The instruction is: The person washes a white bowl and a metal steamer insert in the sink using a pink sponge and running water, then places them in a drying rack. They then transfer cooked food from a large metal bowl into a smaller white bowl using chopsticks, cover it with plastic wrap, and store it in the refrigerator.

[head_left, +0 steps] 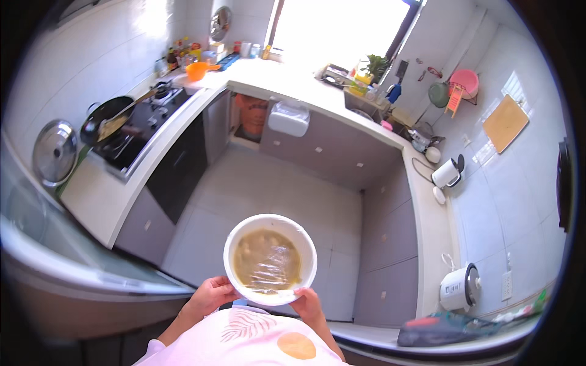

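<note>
Between my two hands I hold a white bowl [231, 251] level in front of my body, above the floor. Brownish liquid food [267, 259] lies in it, under what looks like clear plastic wrap with shiny creases. My left hand [212, 297] is closed on the bowl's lower left side, its fingers partly underneath. At the lower right rim my right hand [308, 304] grips with the thumb on the edge; its other fingers are mostly hidden below the bowl.
A wok [114, 117] with food and a spatula sits on the stove [146, 131] at left, near a steel lid [55, 152]. Counters line the room. A kettle [444, 173] and a rice cooker [459, 288] stand at right. A white bin [289, 119] hangs on the far cabinets.
</note>
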`<state>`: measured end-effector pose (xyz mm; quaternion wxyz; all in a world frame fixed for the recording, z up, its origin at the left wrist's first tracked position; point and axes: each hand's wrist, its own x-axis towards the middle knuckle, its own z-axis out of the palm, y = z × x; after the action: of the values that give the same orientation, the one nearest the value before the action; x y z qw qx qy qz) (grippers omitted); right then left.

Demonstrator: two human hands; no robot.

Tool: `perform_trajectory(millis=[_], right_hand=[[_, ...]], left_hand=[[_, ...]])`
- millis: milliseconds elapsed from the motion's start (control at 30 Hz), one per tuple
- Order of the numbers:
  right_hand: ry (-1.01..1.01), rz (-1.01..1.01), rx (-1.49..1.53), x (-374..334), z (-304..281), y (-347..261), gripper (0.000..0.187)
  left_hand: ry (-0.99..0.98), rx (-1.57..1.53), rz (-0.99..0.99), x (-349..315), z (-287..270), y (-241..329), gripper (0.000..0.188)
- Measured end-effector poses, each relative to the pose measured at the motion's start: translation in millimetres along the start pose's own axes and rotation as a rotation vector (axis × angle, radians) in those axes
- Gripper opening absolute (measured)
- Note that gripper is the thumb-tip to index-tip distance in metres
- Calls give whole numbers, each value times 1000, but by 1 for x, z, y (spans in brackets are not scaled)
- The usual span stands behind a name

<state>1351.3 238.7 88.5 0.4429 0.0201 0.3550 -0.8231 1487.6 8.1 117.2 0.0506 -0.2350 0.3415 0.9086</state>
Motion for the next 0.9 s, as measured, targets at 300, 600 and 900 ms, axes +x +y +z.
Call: perform_trajectory(millis=[300, 600, 900], right_hand=[[177, -132, 58, 159, -40, -170, 57], [179, -140, 15, 321, -103, -365, 57], [85, -22, -33, 513, -143, -540, 61]], left_hand=[[-149, 120, -273, 250, 80, 129, 28], [-156, -61, -257, 478, 168, 181, 24], [-135, -208, -85, 673, 237, 252, 29]])
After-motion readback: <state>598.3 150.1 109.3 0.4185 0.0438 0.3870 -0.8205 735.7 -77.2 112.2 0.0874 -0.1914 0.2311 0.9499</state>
